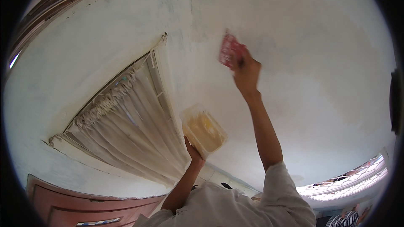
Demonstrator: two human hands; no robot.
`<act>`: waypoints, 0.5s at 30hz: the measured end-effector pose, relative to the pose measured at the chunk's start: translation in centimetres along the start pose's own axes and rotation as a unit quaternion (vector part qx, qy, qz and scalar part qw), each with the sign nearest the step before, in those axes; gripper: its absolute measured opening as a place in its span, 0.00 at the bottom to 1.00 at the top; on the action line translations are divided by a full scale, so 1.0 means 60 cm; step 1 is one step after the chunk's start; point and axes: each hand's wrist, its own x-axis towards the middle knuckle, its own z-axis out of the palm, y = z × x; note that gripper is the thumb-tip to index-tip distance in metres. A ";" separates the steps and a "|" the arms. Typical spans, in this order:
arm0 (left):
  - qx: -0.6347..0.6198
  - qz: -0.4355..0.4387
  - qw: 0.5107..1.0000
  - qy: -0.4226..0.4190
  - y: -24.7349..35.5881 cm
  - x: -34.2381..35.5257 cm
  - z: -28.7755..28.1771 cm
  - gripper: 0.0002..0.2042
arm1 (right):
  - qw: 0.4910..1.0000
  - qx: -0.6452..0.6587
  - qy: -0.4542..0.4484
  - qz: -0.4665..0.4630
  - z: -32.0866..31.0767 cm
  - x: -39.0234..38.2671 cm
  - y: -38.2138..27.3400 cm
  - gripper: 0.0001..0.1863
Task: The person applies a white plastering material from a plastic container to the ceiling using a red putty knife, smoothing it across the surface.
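Note:
My right hand [246, 71] is raised near the pale plastered wall [311, 84], closed on a flat red scraper [229, 46] with white smears on it; the scraper is blurred, and I cannot tell whether it touches the wall. Lower and to the left, my left hand [193, 153] grips the side of a translucent plastic container [206, 130] with pale yellowish contents or residue inside. The container is beside the right edge of a curtained window.
An off-white curtain [126, 126] hangs on a cord across the window at left. A salmon-pink door [59, 206] is at lower left, a window with a lattice grille [336, 180] at lower right. A person in striped clothing [341, 220] shows at the bottom right edge.

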 end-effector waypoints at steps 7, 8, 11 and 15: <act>0.052 0.035 0.998 0.024 0.005 -0.021 0.019 0.41 | 0.990 -0.108 -0.072 -0.048 0.173 0.117 -0.003 0.12; 0.057 0.040 0.997 0.027 0.007 -0.023 0.018 0.41 | 0.989 -0.124 -0.062 -0.047 0.170 0.128 -0.005 0.12; 0.055 0.034 0.998 0.021 0.008 -0.027 0.016 0.41 | 0.987 -0.153 -0.027 -0.029 0.122 0.136 -0.002 0.12; 0.014 -0.021 1.000 -0.011 -0.013 -0.012 0.010 0.40 | 0.992 -0.115 0.049 -0.027 -0.010 0.095 0.036 0.13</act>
